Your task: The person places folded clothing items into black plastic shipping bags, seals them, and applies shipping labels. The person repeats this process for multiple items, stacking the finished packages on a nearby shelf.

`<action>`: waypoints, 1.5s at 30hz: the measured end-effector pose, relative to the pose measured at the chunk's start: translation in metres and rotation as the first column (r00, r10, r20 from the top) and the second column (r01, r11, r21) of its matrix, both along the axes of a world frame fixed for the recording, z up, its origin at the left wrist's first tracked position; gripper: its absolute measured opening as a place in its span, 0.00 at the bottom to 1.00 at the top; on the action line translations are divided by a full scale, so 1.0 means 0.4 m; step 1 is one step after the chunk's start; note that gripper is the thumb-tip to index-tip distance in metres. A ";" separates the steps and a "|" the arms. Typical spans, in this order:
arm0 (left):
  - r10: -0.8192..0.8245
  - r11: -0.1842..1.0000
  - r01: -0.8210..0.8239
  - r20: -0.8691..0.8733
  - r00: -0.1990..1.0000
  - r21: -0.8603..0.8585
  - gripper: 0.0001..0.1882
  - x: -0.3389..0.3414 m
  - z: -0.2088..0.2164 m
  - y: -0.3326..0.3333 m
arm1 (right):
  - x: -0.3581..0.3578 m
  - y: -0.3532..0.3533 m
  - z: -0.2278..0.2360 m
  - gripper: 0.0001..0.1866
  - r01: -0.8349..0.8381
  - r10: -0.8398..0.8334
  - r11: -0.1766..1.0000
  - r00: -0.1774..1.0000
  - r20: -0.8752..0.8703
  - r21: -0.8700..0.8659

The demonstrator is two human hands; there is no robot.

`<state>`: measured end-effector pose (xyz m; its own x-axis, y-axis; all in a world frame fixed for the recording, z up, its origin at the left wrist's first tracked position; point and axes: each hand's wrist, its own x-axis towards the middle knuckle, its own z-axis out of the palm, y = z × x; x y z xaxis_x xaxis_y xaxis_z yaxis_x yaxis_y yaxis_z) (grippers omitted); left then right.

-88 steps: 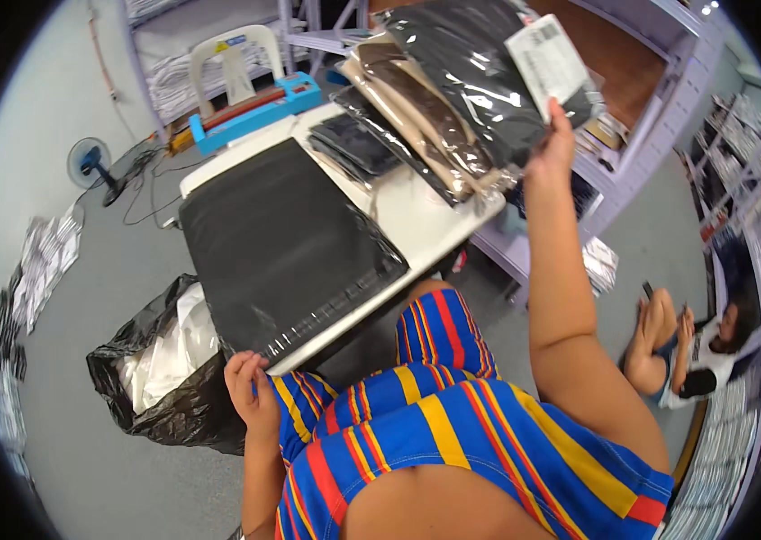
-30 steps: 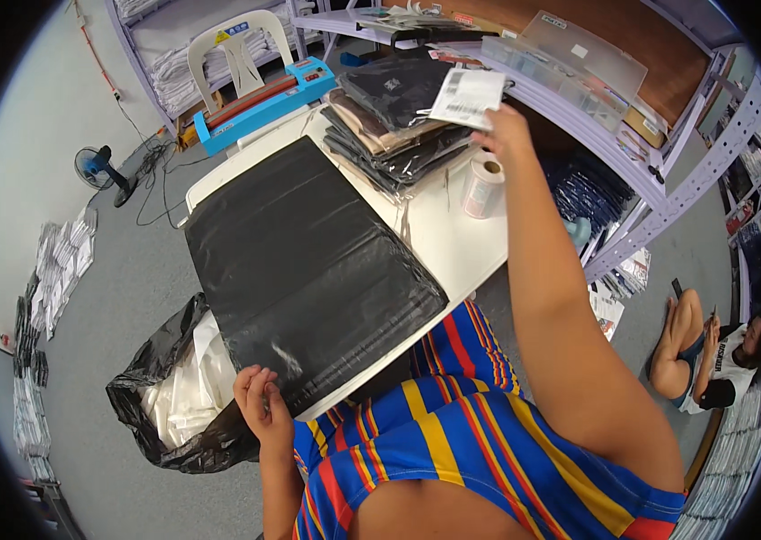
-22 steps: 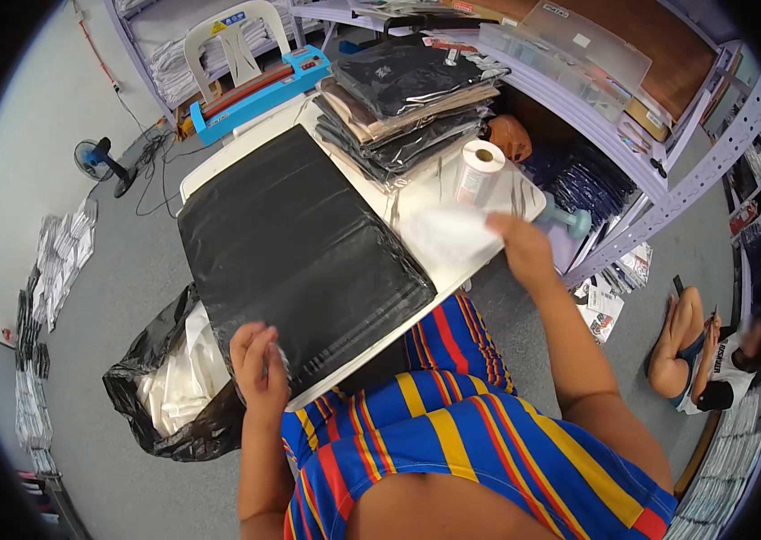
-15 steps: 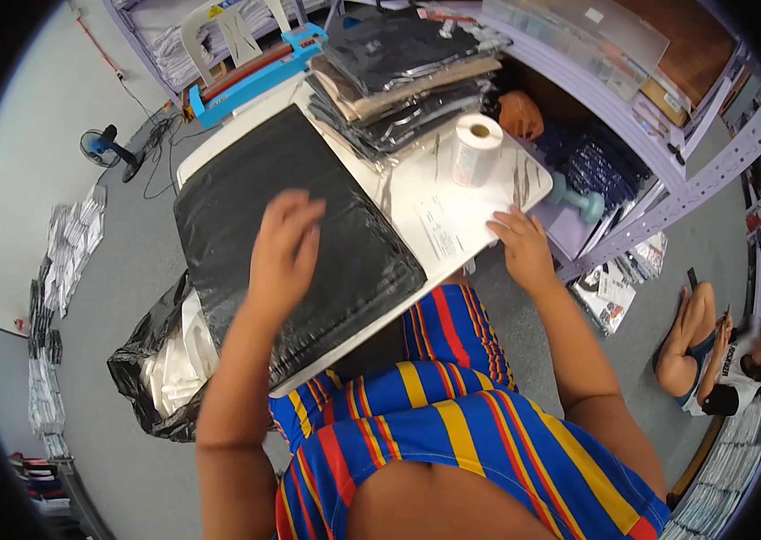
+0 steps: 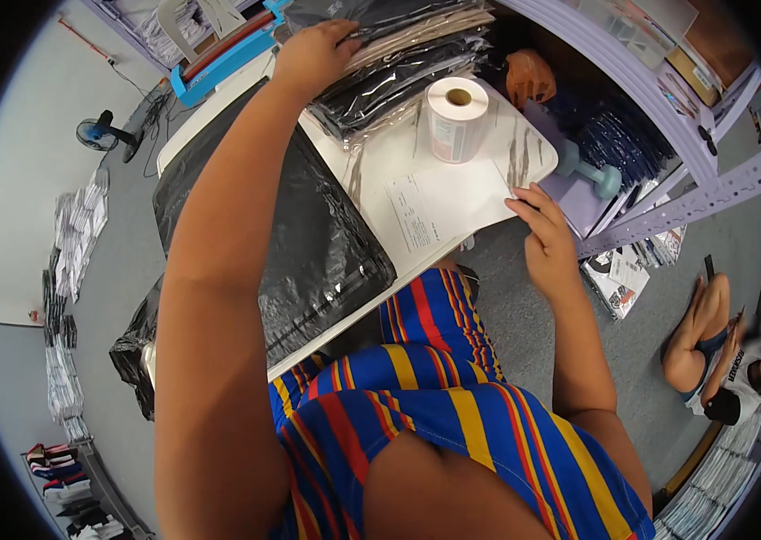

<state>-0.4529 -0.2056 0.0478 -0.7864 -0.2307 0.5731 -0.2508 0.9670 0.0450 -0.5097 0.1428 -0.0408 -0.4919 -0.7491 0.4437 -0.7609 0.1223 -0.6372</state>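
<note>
White paper sheet (image 5: 452, 207), edge at right fingers (image 5: 529, 212)

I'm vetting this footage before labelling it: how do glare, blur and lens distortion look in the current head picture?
In the head view, glints streak the wrapped stack and the black plastic; the purple shelf's edge bows and the picture's corners go black, as with a fisheye; neither the left hand nor the right hand shows strong motion smear.
</note>
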 end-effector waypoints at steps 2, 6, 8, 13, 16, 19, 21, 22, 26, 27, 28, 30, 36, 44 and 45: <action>0.145 0.984 -0.140 -0.044 0.988 0.106 0.16 -0.016 0.027 0.000 | -0.011 -0.004 0.001 0.25 -0.031 0.038 0.997 0.994 0.105 -0.073; 0.321 0.926 -0.239 -0.274 0.907 0.291 0.12 -0.048 0.114 -0.009 | -0.044 -0.052 0.023 0.20 -0.079 0.143 0.982 0.900 0.412 -0.169; 0.323 0.931 -0.169 -0.521 0.790 0.323 0.10 -0.063 0.142 -0.009 | -0.066 -0.098 0.041 0.16 -0.055 0.206 0.968 0.727 0.655 -0.243; 0.117 0.989 0.004 -0.813 0.570 0.146 0.08 0.004 0.273 0.025 | -0.079 -0.266 0.273 0.19 -0.108 0.684 0.714 0.319 0.656 -0.692; -0.060 0.998 0.056 -0.764 0.642 -0.031 0.08 0.126 0.315 0.193 | -0.026 -0.306 0.415 0.23 -0.254 0.891 0.439 0.001 0.454 -0.862; -0.342 0.875 0.126 -0.411 0.845 -0.467 0.14 0.301 0.268 0.282 | 0.055 -0.320 0.474 0.23 -0.261 0.978 0.202 0.005 0.208 -0.944; -0.401 0.885 0.314 -0.222 0.889 -0.342 0.08 0.387 0.235 0.353 | 0.091 -0.282 0.447 0.18 0.067 0.752 0.623 0.222 0.621 -0.779; -0.448 0.889 0.415 -0.182 0.875 -0.193 0.10 0.445 0.220 0.374 | 0.105 -0.259 0.411 0.17 0.073 0.734 0.648 0.204 0.647 -0.758; -0.074 0.845 0.373 -0.607 0.791 0.384 0.13 0.698 0.077 0.423 | 0.183 -0.091 0.298 0.14 -0.048 0.723 0.691 0.083 0.686 -0.722; 0.182 0.948 -0.030 -0.461 0.869 0.318 0.09 0.787 0.018 0.407 | 0.209 -0.046 0.274 0.14 -0.065 0.672 0.740 0.042 0.739 -0.670; 0.378 0.914 -0.330 -0.201 0.904 0.238 0.09 0.842 -0.043 0.419 | 0.233 -0.006 0.254 0.14 -0.087 0.620 0.782 0.020 0.784 -0.617; 0.411 0.849 -0.370 -0.030 0.911 0.378 0.08 0.928 -0.175 0.439 | 0.287 0.049 0.216 0.14 -0.127 0.471 0.872 -0.038 0.881 -0.472; 0.526 0.808 -0.551 0.167 0.834 0.208 0.16 0.953 -0.263 0.456 | 0.423 0.118 0.137 0.14 -0.196 0.007 0.980 -0.145 0.989 -0.036; 0.685 0.630 -0.691 0.165 0.710 0.356 0.23 0.950 -0.244 0.407 | 0.481 0.081 0.081 0.18 -0.390 0.051 0.881 -0.485 0.873 -0.268; 0.698 0.611 -0.662 0.098 0.709 0.434 0.23 0.950 -0.245 0.408 | 0.491 0.074 0.088 0.18 -0.353 0.081 0.892 -0.488 0.869 -0.282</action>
